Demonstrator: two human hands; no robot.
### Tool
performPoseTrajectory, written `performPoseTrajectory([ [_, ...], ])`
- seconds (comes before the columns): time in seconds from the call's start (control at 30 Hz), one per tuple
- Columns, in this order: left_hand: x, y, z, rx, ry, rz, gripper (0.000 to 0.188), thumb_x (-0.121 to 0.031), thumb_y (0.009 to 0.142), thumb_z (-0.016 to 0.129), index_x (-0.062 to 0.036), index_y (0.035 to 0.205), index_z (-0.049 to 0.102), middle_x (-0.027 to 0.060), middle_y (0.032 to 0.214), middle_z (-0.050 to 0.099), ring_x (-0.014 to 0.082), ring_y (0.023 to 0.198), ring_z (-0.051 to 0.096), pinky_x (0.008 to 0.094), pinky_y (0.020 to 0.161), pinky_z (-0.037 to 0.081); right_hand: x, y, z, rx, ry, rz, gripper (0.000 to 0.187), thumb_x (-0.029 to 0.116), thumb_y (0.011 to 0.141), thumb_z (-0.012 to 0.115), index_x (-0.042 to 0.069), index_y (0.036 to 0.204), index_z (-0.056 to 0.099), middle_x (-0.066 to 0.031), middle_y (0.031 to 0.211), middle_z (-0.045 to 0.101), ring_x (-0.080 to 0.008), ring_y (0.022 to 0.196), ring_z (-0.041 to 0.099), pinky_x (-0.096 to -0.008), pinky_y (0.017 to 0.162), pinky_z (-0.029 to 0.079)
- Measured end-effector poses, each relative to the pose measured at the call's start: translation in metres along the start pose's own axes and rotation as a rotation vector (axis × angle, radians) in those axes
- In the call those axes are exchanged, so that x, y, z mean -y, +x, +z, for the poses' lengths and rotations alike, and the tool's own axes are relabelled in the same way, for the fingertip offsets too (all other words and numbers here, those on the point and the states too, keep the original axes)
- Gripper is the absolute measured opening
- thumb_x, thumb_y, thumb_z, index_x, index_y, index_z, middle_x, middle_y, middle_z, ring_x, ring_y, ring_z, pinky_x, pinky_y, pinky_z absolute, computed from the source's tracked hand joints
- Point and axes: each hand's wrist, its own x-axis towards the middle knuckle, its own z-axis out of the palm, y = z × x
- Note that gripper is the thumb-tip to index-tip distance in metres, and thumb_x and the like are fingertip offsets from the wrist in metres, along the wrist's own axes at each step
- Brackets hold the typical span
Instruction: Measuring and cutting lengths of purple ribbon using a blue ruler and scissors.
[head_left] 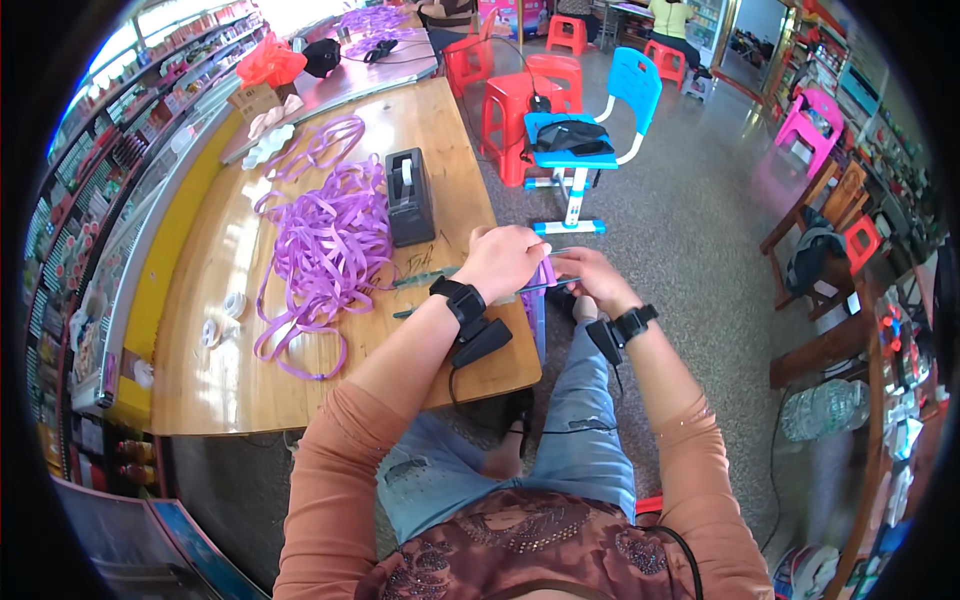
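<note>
My left hand (503,262) is closed at the table's right edge, its fingertips at a purple strap (543,274). Close beside it, just past the edge, my right hand (598,281) has thumb and fingers pinched together at the same strap. A thin dark strip runs between the two hands; its kind is too small to tell. More purple strap hangs below the hands over a pale bin-like thing, mostly hidden. On the table lies a big tangled heap of purple straps (325,240). Between heap and left hand stands a black tape dispenser (408,205).
Two small white rolls (234,304) lie on the wooden table (210,385). A blue chair (632,85) and red stools (503,125) stand beyond. Shelves (75,225) line the left. Other people sit far back. A large clear bottle (825,410) lies at right.
</note>
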Motion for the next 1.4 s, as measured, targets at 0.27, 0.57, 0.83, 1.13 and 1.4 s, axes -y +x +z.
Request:
performPoseTrajectory([
  [0.27,-0.002,0.003,-0.001,0.082,0.035,-0.037,0.036,-0.037,0.095,0.049,-0.0094,0.082,0.069,0.0123,0.085,0.069,0.0319,0.09,0.065,0.0482,0.09,0.039,-0.031,-0.02,0.017,0.147,0.314,-0.162,0.038,0.008,0.089,0.054,-0.001,0.125,0.057,-0.0084,0.111,0.066,-0.0157,0.104,0.062,-0.029,0.091,0.049],
  [0.57,0.002,0.003,0.004,0.053,0.11,0.001,0.039,-0.037,0.096,0.048,-0.0072,0.081,0.068,0.0137,0.086,0.069,0.0332,0.091,0.064,0.0485,0.091,0.038,-0.032,-0.048,0.037,0.051,0.186,-0.184,0.023,0.017,0.098,0.056,-0.002,0.107,0.066,-0.0071,0.103,0.068,-0.0146,0.09,0.065,-0.0277,0.086,0.051],
  [0.83,0.0,0.002,0.003,0.082,0.133,-0.007,0.039,-0.036,0.097,0.046,-0.0056,0.082,0.067,0.0144,0.088,0.069,0.0331,0.094,0.064,0.0489,0.094,0.037,-0.019,-0.069,0.036,0.006,0.124,-0.244,0.022,0.019,0.098,0.057,0.0,0.102,0.068,-0.0042,0.089,0.068,-0.0113,0.08,0.065,-0.0262,0.08,0.051],
  [1.13,-0.002,0.002,0.002,0.103,0.158,0.009,0.039,-0.034,0.098,0.043,-0.0043,0.086,0.066,0.0163,0.094,0.069,0.0334,0.099,0.062,0.05,0.094,0.036,-0.012,-0.073,0.036,-0.007,0.138,-0.216,0.023,0.02,0.097,0.057,0.0,0.101,0.068,-0.0032,0.082,0.067,-0.0098,0.075,0.063,-0.0242,0.075,0.049],
  [1.4,0.0,0.002,0.004,0.07,0.152,0.045,0.039,-0.033,0.098,0.042,-0.0046,0.084,0.066,0.0162,0.091,0.069,0.0339,0.095,0.063,0.0509,0.094,0.035,-0.001,-0.081,0.039,-0.035,0.194,-0.173,0.022,0.02,0.098,0.057,0.001,0.098,0.068,-0.0019,0.078,0.065,-0.0089,0.072,0.061,-0.023,0.072,0.048],
])
